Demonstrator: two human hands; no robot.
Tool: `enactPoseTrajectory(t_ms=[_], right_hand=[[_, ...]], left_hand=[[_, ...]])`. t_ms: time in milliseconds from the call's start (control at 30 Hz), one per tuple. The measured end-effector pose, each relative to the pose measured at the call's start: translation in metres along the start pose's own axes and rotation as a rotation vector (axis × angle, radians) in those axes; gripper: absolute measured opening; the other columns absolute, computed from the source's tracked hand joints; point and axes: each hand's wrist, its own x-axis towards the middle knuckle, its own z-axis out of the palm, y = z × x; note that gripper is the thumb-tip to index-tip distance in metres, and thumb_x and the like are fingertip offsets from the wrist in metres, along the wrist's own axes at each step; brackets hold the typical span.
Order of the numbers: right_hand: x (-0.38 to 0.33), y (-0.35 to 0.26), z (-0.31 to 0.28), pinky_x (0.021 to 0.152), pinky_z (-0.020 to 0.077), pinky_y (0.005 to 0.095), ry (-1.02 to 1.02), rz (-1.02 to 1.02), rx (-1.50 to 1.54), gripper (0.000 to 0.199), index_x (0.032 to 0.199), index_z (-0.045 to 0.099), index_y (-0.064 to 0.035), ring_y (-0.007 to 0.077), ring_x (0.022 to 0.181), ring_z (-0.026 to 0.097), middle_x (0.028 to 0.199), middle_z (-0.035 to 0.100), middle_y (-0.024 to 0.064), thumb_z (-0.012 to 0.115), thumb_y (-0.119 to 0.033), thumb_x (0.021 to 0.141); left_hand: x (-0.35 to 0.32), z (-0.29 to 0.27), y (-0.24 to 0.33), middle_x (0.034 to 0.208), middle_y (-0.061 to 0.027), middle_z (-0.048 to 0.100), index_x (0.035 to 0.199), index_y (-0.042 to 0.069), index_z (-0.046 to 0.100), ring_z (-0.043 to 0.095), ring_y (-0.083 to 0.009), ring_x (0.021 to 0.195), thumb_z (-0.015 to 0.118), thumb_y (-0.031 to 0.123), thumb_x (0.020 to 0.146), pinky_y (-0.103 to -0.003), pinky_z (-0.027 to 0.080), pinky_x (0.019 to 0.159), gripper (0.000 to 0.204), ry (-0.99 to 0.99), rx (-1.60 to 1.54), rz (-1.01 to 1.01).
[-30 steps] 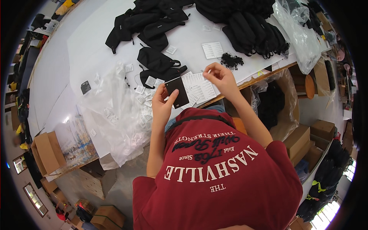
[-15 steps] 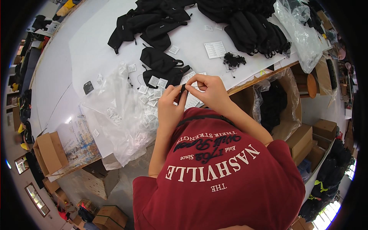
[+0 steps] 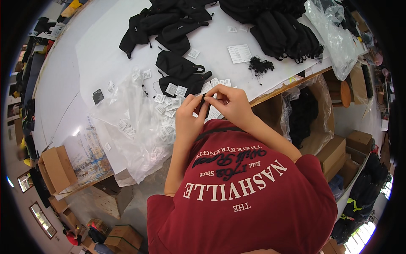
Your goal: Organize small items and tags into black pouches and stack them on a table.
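Close to my body, my left hand (image 3: 190, 112) and my right hand (image 3: 231, 103) meet with fingertips pinched on a small narrow black piece (image 3: 203, 100). My fingers cover much of it, so its kind cannot be made out. Just beyond my hands lies a black zippered pouch (image 3: 182, 83), with small white printed labels (image 3: 171, 89) scattered against it and to its left. Another black pouch (image 3: 175, 63) rests behind that one. A white printed sheet (image 3: 239, 54) and a tangle of thin black cords (image 3: 261, 66) are on the table to the right.
A clear plastic bag (image 3: 135, 144) spreads over the table's left front. More black pouches are heaped (image 3: 169, 23) at the back, with another pile (image 3: 285, 36) at back right. Cardboard boxes stand at left (image 3: 57, 169) and right (image 3: 333, 156). A plastic-lined carton (image 3: 319, 112) sits beneath the table edge.
Both hands stay pinched together on the small black piece, with only a slight shift of the fingers. The whole view has shifted a little; the things on the table stay put.
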Motion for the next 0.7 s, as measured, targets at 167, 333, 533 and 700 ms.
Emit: enactPoseTrajectory(t_ms=[167, 333, 533, 700], right_hand=[[-0.003, 0.003, -0.002, 0.042, 0.0261, 0.0225, 0.019, -0.007, -0.053, 0.009, 0.084, 0.066, -0.0042, 0.0042, 0.045, 0.034, 0.049, 0.042, -0.0012, 0.069, -0.008, 0.076], [-0.005, 0.001, -0.003, 0.041, 0.0257, 0.0227, 0.019, 0.042, -0.055, 0.010, 0.085, 0.067, -0.0044, 0.0044, 0.044, 0.033, 0.048, 0.041, -0.0014, 0.069, -0.008, 0.076], [-0.010, 0.001, -0.002, 0.041, 0.0256, 0.0228, 0.061, 0.058, -0.062, 0.008, 0.083, 0.067, -0.0045, 0.0044, 0.044, 0.033, 0.048, 0.039, -0.0018, 0.068, -0.008, 0.076], [-0.011, 0.001, -0.003, 0.043, 0.0274, 0.0225, 0.086, 0.041, -0.047, 0.016, 0.091, 0.062, -0.0028, 0.0041, 0.045, 0.035, 0.049, 0.043, -0.0018, 0.068, -0.008, 0.078]], left_hand=[[0.000, 0.001, -0.002, 0.070, -0.0071, 0.050, 0.097, 0.002, 0.063, 0.054, -0.0169, 0.055, 0.062, 0.006, 0.080, -0.028, 0.042, 0.051, 0.018, 0.018, 0.052, 0.049], [0.001, -0.001, 0.001, 0.070, -0.0069, 0.049, 0.098, 0.005, 0.064, 0.052, -0.0192, 0.055, 0.062, 0.007, 0.080, -0.030, 0.041, 0.050, 0.018, 0.023, 0.156, 0.088], [0.002, 0.001, -0.006, 0.069, -0.0070, 0.047, 0.098, 0.006, 0.065, 0.049, -0.0210, 0.058, 0.062, 0.007, 0.079, -0.032, 0.040, 0.052, 0.019, 0.010, 0.251, 0.147], [0.001, 0.004, -0.005, 0.069, -0.0071, 0.045, 0.097, 0.006, 0.065, 0.049, -0.0213, 0.060, 0.061, 0.007, 0.079, -0.033, 0.040, 0.053, 0.018, 0.001, 0.232, 0.130]])
